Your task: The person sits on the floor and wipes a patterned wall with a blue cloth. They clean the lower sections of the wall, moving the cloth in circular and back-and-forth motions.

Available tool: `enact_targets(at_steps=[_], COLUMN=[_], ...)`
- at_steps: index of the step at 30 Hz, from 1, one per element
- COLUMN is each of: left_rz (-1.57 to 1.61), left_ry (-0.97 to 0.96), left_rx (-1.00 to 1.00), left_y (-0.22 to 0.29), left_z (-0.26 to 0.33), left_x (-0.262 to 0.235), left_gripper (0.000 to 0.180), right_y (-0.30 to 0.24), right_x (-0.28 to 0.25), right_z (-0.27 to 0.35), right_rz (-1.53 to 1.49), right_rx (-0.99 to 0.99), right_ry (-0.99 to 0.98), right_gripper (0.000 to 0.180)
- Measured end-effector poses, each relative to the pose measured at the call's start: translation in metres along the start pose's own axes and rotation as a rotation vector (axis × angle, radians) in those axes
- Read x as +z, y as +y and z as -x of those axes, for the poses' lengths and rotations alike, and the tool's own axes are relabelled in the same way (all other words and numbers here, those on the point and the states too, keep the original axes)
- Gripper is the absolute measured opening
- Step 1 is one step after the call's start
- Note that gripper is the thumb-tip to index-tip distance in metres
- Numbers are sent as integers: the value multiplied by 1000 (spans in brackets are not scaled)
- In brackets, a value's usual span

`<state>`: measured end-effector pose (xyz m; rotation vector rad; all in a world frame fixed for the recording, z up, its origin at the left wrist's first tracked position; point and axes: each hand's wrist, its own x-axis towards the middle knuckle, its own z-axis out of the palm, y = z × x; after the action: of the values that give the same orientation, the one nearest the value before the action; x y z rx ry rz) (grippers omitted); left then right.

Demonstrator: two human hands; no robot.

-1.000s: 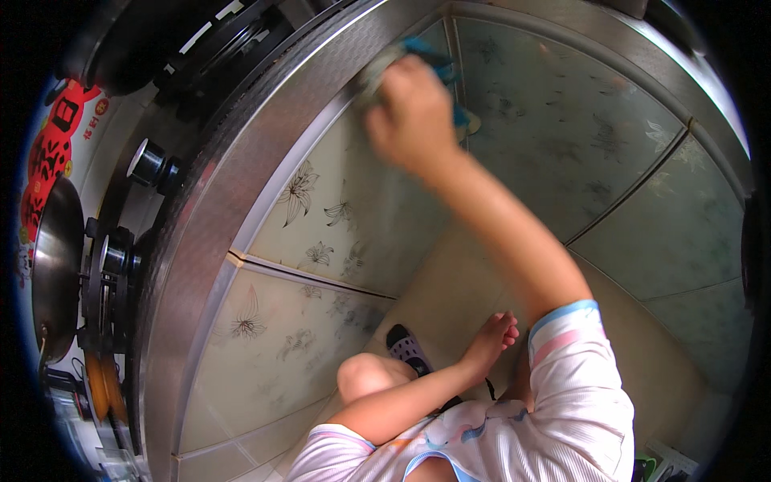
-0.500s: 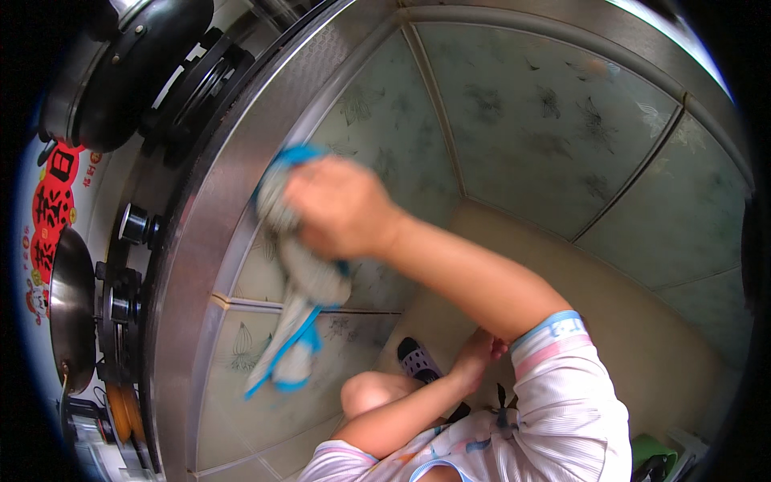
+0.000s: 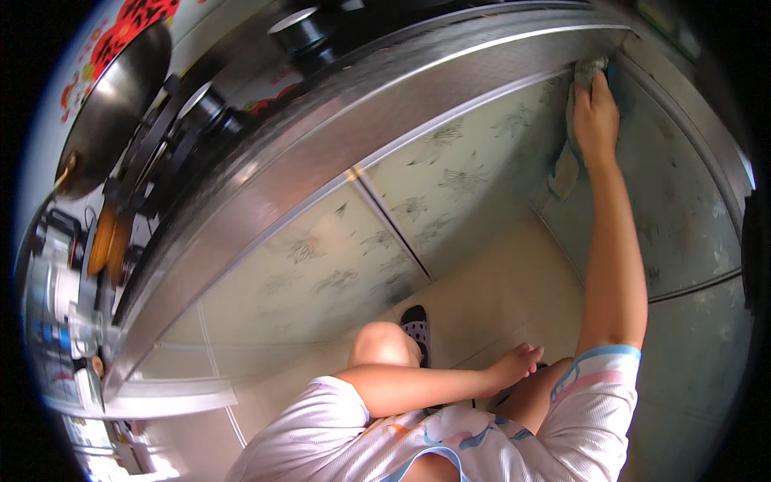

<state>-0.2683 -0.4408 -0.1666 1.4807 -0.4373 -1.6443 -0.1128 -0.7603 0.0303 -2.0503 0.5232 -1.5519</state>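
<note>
- Head view: the right hand [image 3: 594, 112] has swung from the middle of the cabinet front up to its far top corner — half a second ago it pressed the cloth [image 3: 572, 153] against a panel just under the steel counter edge [image 3: 377, 112].
- That shift suggests the wiping has reached the end of the run.
- Fingers lie flat, pinning the cloth to the floral cabinet door [image 3: 458, 177].
- Cloth looks grey-green and limp, blue trim showing, its tail hanging below the wrist.
- Left hand [image 3: 518, 363] rests loosely curled on the knee, holding nothing.
</note>
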Motion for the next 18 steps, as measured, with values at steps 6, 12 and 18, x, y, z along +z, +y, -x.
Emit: enact_targets(at_steps=[6,12,18], left_rz=[-171,-27,152], left_ry=[29,-265,-653], left_rx=[84,462,465], left_y=[-26,2,16], left_z=[1,41,40], left_x=[14,2,-4], left_gripper=[44,37,38], right_y=[-96,-229,-351], right_x=[60,85,122], right_z=[104,170,214], right_rz=[-114,-452,-738], right_rx=[-458,-689,-828], right_ry=[54,-239,-626], right_gripper=[38,49,41])
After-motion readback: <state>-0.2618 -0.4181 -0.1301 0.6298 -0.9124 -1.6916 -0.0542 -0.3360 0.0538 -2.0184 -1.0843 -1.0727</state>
